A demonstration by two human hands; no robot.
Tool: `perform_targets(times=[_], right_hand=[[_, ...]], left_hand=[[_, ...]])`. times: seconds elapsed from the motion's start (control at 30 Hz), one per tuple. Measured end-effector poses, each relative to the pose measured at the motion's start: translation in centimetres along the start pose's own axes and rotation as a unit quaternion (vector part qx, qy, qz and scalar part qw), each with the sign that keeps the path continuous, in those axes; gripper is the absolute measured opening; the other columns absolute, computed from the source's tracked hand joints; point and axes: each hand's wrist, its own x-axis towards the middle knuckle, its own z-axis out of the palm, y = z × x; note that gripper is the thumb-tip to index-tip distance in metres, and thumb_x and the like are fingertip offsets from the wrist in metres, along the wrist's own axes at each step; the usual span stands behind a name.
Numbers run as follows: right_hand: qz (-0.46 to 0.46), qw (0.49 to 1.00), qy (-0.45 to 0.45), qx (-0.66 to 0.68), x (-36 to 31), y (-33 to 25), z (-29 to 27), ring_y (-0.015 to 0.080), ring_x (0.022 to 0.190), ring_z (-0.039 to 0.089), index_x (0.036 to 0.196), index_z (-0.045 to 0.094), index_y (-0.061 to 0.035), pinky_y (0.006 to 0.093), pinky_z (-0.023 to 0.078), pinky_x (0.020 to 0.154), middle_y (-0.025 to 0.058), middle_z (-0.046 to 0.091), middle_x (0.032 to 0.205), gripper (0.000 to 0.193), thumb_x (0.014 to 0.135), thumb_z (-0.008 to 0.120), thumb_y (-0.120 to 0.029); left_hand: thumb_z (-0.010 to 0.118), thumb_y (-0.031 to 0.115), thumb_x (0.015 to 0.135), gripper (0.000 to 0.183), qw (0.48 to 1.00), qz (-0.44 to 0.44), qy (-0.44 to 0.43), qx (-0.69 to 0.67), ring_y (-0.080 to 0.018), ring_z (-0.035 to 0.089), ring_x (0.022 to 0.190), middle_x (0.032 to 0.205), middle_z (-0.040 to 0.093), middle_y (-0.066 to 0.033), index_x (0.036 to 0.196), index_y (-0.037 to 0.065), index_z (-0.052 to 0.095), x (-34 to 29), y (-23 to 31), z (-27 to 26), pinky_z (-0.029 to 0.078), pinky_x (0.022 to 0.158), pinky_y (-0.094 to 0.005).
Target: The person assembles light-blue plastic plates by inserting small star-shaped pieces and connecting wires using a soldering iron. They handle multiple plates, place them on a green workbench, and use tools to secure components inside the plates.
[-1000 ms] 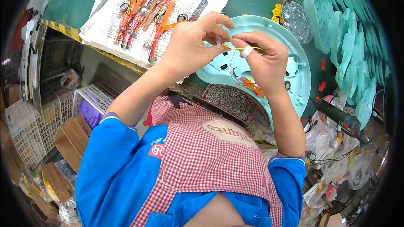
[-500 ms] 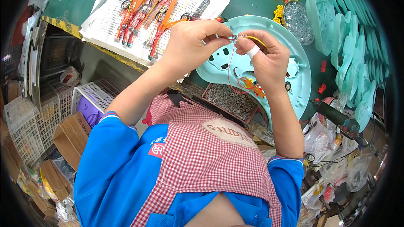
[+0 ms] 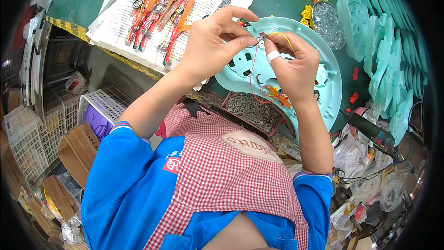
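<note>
Over the turquoise plastic shell (image 3: 330,95), my two hands meet fingertip to fingertip. The thumb of my left hand (image 3: 208,46) presses toward a finger at the end of a thin red wire (image 3: 251,75), while its index finger is raised. Pinched in my right hand (image 3: 295,65), which has a white band round its thumb, is a yellow wire (image 3: 287,40) that arcs above the fingers. Small shiny bits sit between the fingertips, too small to name. Below, the red wire loops down to an orange and yellow part (image 3: 279,96) lying in the shell.
Left lies a pile of red wires with orange strips (image 3: 162,14) on printed paper (image 3: 108,30). Beyond the shell are yellow star-shaped pieces (image 3: 306,13) and a dish of clear pieces (image 3: 328,25). Turquoise shells (image 3: 377,60) are stacked right, near a dark-handled tool (image 3: 365,125). A tray of small metal parts (image 3: 252,111) is nearer.
My left index finger has lifted away from its thumb. My right fingertips have shifted slightly, and the yellow wire now bows up higher above them.
</note>
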Motion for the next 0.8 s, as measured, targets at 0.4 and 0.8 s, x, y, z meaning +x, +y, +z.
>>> perform_targets(times=[0.4,0.8], right_hand=[[0.163,0.986,-0.013,0.037,-0.5,0.1,0.7,0.0083,0.058,0.060,0.080,0.067,0.0005,0.0232,0.047,0.055,0.0041,0.067,0.071,0.005,0.080,0.068,-0.005],[0.066,0.949,0.248,-0.184,-6.4,4.4,-11.4,0.0151,0.081,0.061,0.100,0.064,0.0029,0.0260,0.049,0.075,0.0061,0.065,0.091,0.016,0.084,0.065,0.001]], left_hand=[[0.065,0.010,0.089,0.009,0.969,0.021,0.011,-0.244,-0.0088,0.056,0.068,0.074,0.063,0.0009,0.092,0.003,0.064,1.1,0.2,0.3,0.045,0.070,-0.0239],[0.065,0.013,0.081,0.029,0.707,0.276,0.193,0.622,-0.0323,0.062,0.104,0.108,0.068,-0.0137,0.109,0.006,0.068,0.6,-1.3,-6.7,0.044,0.091,-0.0449]])
